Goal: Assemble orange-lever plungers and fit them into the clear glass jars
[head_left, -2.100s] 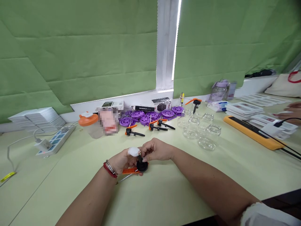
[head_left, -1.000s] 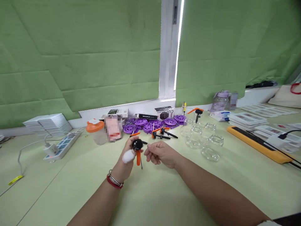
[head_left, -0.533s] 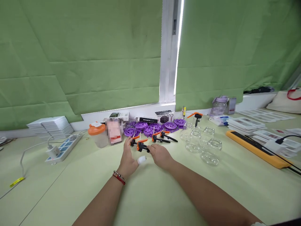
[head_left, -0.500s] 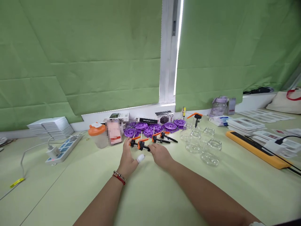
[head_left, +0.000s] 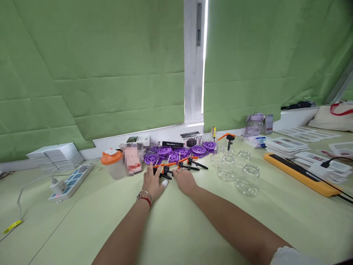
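Both hands lie flat on the table (head_left: 91, 217), reaching forward, fingers loosely spread. Between them lies a small pump (head_left: 164, 170) with an orange trigger and a black head, on its side; its long axis runs roughly left to right, black nozzle pointing right toward the right hand (head_left: 184, 180). The left hand (head_left: 152, 183), its thumb wrapped in white, touches the pump's left end with its fingertips; neither hand has closed on it. Just beyond the fingers lie more pumps (head_left: 190, 164) and purple wheels (head_left: 182, 151), packed close. Glass jars (head_left: 237, 170) stand to the right of the right hand. Toward the person the table lies bare.
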Demonstrator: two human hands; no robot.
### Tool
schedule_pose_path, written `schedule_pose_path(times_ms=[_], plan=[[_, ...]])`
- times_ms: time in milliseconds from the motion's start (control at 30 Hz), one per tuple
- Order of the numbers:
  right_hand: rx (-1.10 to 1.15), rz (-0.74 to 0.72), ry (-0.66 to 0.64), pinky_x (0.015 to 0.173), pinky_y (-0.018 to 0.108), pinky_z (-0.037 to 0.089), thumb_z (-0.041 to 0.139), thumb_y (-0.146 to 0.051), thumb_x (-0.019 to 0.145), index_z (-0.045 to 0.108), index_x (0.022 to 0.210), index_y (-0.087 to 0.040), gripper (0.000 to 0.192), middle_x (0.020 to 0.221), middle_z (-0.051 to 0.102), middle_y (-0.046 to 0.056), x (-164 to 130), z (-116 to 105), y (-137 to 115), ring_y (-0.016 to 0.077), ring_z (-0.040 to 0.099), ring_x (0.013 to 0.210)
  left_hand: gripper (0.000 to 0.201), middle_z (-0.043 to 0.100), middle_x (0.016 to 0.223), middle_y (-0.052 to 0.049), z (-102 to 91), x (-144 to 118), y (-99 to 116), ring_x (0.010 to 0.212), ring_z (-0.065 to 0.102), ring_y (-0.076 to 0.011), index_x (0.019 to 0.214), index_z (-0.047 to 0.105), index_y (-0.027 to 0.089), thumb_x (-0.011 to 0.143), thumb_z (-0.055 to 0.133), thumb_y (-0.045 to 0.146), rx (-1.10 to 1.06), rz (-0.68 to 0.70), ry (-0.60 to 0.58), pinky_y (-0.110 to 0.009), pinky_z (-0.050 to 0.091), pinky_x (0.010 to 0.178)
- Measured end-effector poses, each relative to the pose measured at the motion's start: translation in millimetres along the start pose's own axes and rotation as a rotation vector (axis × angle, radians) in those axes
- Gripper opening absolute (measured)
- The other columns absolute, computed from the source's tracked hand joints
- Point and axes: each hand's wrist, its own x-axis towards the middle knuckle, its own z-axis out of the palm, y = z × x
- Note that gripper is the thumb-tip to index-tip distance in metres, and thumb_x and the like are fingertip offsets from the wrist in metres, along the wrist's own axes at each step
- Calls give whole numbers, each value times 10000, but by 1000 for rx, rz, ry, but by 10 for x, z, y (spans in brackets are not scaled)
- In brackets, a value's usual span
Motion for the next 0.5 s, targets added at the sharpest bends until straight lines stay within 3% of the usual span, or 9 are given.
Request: schedule_pose_path(times_ms=[133, 233, 367, 500], plan=[[10, -40, 0, 866, 307, 381, 383, -86, 882, 583, 1152, -142, 341, 970, 661, 111, 27, 21, 40, 207, 538, 999, 445, 249, 1454, -125, 24, 29, -51, 1294, 306, -349, 1167, 579, 200, 755, 554, 366, 15, -21, -33, -471, 286, 1052], [56, -38, 20, 870, 324, 373, 373, -115, 896, 605, 1112, -159, 320, 946, 662, 100, 29, 24, 64, 215, 526, 983, 384, 340, 1383, -126, 43, 20, -80, 1210, 406, -322, 1117, 606, 202, 773, 525, 351, 9, -35, -35, -432, 340, 1022], [158, -16, 127, 958, 361, 325, 423, -138, 857, 588, 1140, -172, 329, 1103, 620, 93, -32, -9, 55, 228, 471, 1092, 557, 318, 1392, -138, 39, 14, -71, 1252, 360, -339, 1258, 508, 181, 741, 564, 382, 16, -64, 9, -432, 310, 1049], [190, -103, 230, 1087, 412, 191, 443, -243, 840, 391, 1364, -132, 538, 1427, 373, 110, -137, -53, -20, 259, 280, 1309, 831, 192, 1467, -192, 28, 7, -38, 1340, 214, -379, 1395, 294, 113, 705, 602, 458, -3, -93, 41, -483, 232, 1081]])
